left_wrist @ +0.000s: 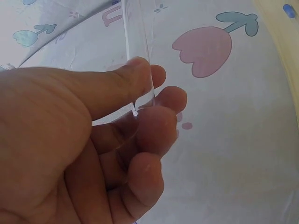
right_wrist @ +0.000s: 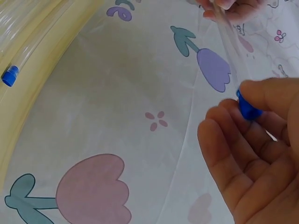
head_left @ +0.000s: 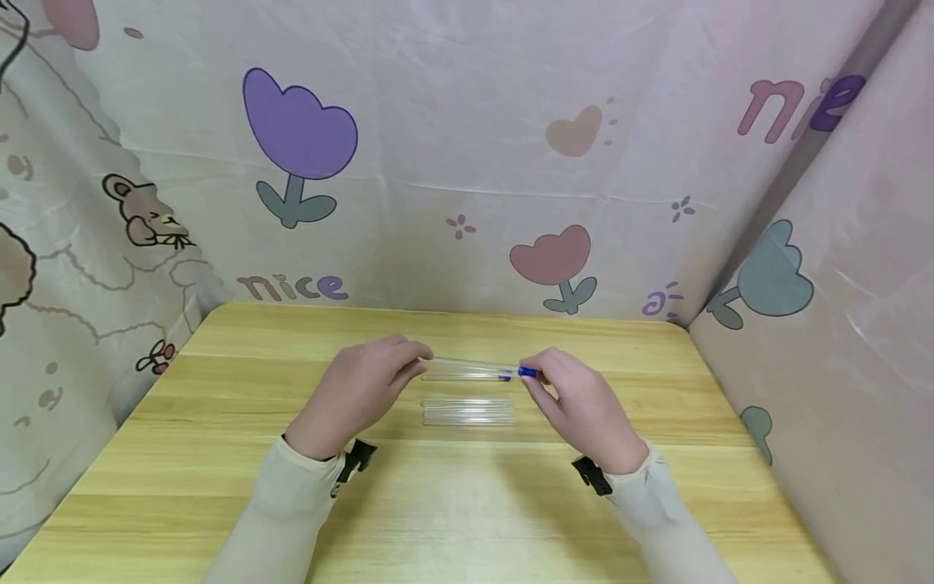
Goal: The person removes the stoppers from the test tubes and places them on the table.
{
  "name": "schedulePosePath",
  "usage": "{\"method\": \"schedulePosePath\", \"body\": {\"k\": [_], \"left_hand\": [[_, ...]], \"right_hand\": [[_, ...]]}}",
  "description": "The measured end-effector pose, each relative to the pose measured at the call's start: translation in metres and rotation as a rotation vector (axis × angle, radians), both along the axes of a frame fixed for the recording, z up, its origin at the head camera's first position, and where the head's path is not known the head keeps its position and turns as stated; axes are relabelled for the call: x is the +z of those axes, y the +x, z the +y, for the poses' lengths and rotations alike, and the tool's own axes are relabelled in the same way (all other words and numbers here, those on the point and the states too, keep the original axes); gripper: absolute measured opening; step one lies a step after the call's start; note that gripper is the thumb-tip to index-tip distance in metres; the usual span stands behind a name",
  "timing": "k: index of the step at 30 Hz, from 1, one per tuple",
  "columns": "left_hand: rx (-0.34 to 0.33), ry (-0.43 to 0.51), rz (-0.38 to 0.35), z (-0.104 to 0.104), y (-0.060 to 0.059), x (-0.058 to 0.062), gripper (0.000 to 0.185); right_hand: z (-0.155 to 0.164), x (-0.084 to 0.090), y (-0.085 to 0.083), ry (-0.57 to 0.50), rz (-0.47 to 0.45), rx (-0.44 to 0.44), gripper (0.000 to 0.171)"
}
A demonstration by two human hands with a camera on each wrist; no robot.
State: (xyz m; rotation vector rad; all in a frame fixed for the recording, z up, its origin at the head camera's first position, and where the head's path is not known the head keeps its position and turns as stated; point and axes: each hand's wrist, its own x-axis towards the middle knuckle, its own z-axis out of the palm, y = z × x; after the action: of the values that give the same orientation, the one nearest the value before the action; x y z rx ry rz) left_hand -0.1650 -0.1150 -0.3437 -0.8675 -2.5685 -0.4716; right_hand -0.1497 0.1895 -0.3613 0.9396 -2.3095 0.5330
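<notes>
Between my two hands is a clear test tube (head_left: 470, 364), held nearly level above the table. My left hand (head_left: 365, 385) pinches its left end between thumb and fingers; the left wrist view shows the clear rounded end of the tube (left_wrist: 138, 37) in that grip. My right hand (head_left: 584, 397) pinches a blue cap (right_wrist: 248, 109) right at the tube's other end. Just behind the loose tubes lies a capped tube (head_left: 461, 377), its blue cap (right_wrist: 10, 75) pointing right. Several clear tubes (head_left: 469, 412) lie side by side nearer to me.
All of this is on a light wooden table (head_left: 467, 503). A printed cloth (head_left: 438, 146) hangs along the table's back edge, and more cloth closes off the left and right sides. Black straps with small mounts (head_left: 356, 459) sit on both wrists.
</notes>
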Motion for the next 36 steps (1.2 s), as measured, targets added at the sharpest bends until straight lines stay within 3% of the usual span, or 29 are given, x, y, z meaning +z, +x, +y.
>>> {"method": "schedulePosePath", "body": {"k": [28,36], "left_hand": [[-0.001,0.014,-0.043,-0.002,0.001,0.001,0.016],[0.018,-0.007,-0.121,0.006,0.001,-0.002,0.014]], "right_hand": [[0.004,0.005,0.003,-0.091,0.003,-0.081,0.018],[0.006,0.005,0.003,-0.103,0.008,-0.114,0.016]]}}
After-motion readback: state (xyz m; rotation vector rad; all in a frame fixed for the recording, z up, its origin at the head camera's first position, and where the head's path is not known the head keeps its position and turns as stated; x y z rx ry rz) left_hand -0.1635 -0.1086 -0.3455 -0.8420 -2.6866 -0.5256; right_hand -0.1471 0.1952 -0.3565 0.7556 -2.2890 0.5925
